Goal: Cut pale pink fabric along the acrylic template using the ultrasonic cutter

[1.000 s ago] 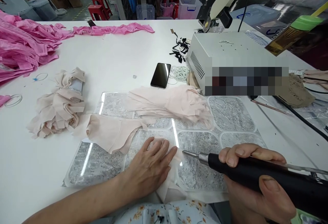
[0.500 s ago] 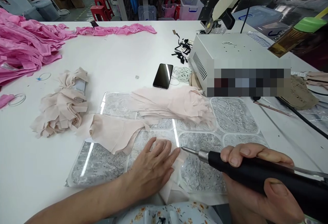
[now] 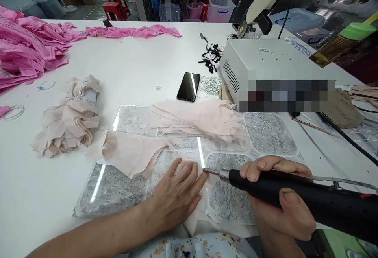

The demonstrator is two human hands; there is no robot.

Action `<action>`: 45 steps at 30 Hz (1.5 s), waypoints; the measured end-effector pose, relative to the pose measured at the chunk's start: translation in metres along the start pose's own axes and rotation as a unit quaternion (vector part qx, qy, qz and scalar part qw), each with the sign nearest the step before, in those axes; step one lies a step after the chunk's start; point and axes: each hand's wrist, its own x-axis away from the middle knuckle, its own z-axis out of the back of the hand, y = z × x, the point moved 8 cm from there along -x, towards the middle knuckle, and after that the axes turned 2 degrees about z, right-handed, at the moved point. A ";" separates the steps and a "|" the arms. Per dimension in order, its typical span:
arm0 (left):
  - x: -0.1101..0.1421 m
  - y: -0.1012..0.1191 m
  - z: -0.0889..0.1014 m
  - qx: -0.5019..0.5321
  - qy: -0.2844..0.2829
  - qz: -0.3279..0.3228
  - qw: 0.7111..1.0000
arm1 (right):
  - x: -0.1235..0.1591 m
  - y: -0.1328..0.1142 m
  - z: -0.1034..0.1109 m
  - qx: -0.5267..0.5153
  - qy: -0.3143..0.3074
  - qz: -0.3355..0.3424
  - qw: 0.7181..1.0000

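Observation:
My left hand lies palm down, fingers stretched out, on a thin beige fabric piece; much of the fabric is hidden beneath it. My right hand is wrapped round a thick black handheld tool with a narrow metal tip. That tip points left and comes right up to my left index finger, near the fabric; whether it touches cannot be made out. Under the work is a grey marble-patterned mat. Another beige piece lies left of my hand, and a stack of beige pieces lies beyond it.
A tied beige fabric bundle sits on the left, with pink fabric behind it. Beyond the mat are a phone and coiled cord. A pale metal box stands at right, a black cable running in front.
My right hand has moved the black tool left, bringing its tip closer to my left index finger. My left hand stays in place on the fabric.

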 end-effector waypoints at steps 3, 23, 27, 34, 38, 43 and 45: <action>-0.001 0.000 0.002 -0.003 0.003 -0.002 1.000 | -0.001 0.001 -0.001 -0.004 -0.005 -0.001 1.000; 0.001 -0.004 0.003 0.045 -0.010 -0.027 0.999 | -0.007 -0.002 0.015 -0.020 0.045 0.027 0.998; 0.009 0.000 0.011 0.078 -0.024 -0.044 0.996 | -0.007 -0.006 0.025 -0.032 0.055 0.016 0.998; 0.019 0.008 0.005 0.093 -0.066 -0.121 0.986 | 0.002 -0.007 0.036 -0.050 0.051 0.001 0.997; 0.014 0.005 0.011 0.120 -0.056 -0.132 0.982 | 0.005 -0.014 0.053 -0.042 0.069 0.017 0.997; 0.005 0.020 0.019 0.171 -0.014 -0.100 0.980 | 0.011 -0.013 0.073 -0.049 0.113 0.020 0.992; 0.002 0.028 0.013 0.159 -0.020 -0.093 0.983 | 0.013 -0.011 0.075 -0.054 0.122 0.018 0.991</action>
